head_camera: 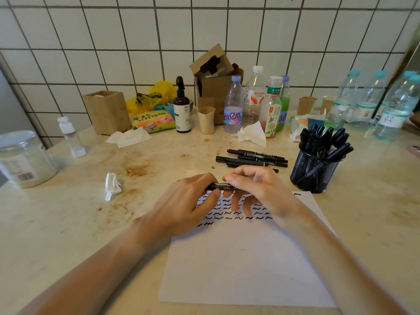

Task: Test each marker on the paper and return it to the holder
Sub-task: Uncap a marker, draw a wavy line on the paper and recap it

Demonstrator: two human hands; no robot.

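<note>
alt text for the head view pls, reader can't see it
Both hands, left hand and right hand, grip one black marker over a paper marked with rows of squiggles. A mesh holder of markers stands to the right, with loose markers lying behind the hands.

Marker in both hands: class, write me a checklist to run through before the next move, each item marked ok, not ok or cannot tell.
1. Marker gripped by left hand and right hand: ok.
2. Cap on or off: cannot tell, fingers hide both ends.
3. Blank space on the paper below the squiggles: ok.
4. Mesh holder upright beside the paper: ok.
5. Loose markers lying on the table behind the hands, outside the holder: not ok.
</note>
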